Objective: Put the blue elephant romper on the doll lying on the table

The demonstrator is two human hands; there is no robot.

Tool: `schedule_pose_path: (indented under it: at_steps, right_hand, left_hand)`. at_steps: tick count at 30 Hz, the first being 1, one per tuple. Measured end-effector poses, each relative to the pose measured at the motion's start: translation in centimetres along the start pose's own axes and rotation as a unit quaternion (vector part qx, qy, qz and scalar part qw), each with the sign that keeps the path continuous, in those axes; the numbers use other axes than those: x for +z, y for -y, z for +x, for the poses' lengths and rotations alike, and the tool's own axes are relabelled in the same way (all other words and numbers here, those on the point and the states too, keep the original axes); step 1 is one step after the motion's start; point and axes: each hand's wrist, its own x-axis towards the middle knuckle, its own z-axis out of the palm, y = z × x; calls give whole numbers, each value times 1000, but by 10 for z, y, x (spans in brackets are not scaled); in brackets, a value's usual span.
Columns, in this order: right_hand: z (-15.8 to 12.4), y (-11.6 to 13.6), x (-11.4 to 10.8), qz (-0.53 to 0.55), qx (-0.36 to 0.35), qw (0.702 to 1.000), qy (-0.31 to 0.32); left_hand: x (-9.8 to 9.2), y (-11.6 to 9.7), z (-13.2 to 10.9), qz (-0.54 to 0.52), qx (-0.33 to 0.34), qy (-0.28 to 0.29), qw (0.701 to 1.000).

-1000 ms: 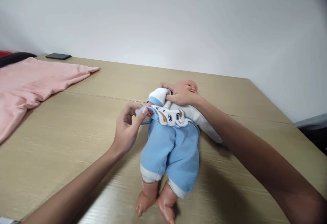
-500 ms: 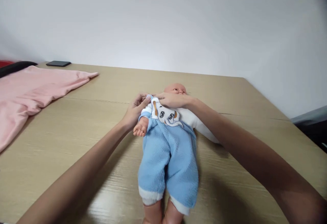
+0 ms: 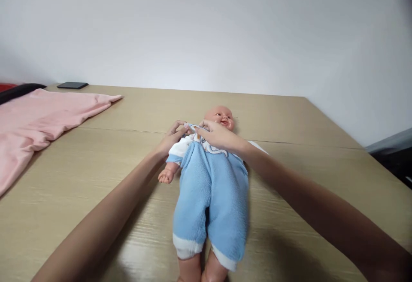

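Note:
A baby doll (image 3: 222,116) lies on its back on the table, feet toward me. It wears a blue fleece romper (image 3: 210,192) with white cuffs and an elephant face on the chest. My left hand (image 3: 175,135) pinches the romper's upper edge at the doll's shoulder on the left. Close beside it, my right hand (image 3: 214,134) lies over the chest, thumb and fingers closed on the same blue-edged cloth and covering part of the elephant. The doll's arm (image 3: 169,172) on the left comes out of a white sleeve (image 3: 180,148). Its other arm is mostly hidden behind my right forearm.
A pink cloth (image 3: 48,119) is spread over the left side of the wooden table (image 3: 144,187). At the back left lie a black phone-like slab (image 3: 72,85) and a dark strip (image 3: 21,91). A white wall (image 3: 206,28) stands behind the table.
My right hand has drawn back slightly, uncovering more of the doll's face. The romper's top edge is pulled up between my hands, and the doll's left-side arm lies lower and farther out.

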Motion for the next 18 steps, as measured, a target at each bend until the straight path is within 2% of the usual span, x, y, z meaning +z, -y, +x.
schedule_pose_path:
  at_steps: [2, 5, 10, 13, 18]
  right_hand:
    - [2, -4, 1, -11, 2, 1000, 0]
    - [-3, -1, -3, -48, 6, 998, -33]
    - [-20, 8, -8, -167, 11, 980, -105]
    - [-24, 5, -7, -227, 8, 968, -106]
    - [-15, -9, -5, -183, -18, 979, -84]
  left_hand:
    - [1, 6, 9, -2, -15, 18, 1000]
    - [6, 13, 17, -12, -20, 29, 999]
    - [14, 15, 13, -26, -15, 31, 999]
    - [15, 14, 12, -21, -25, 40, 999]
    - [17, 13, 29, 8, -30, 49, 998]
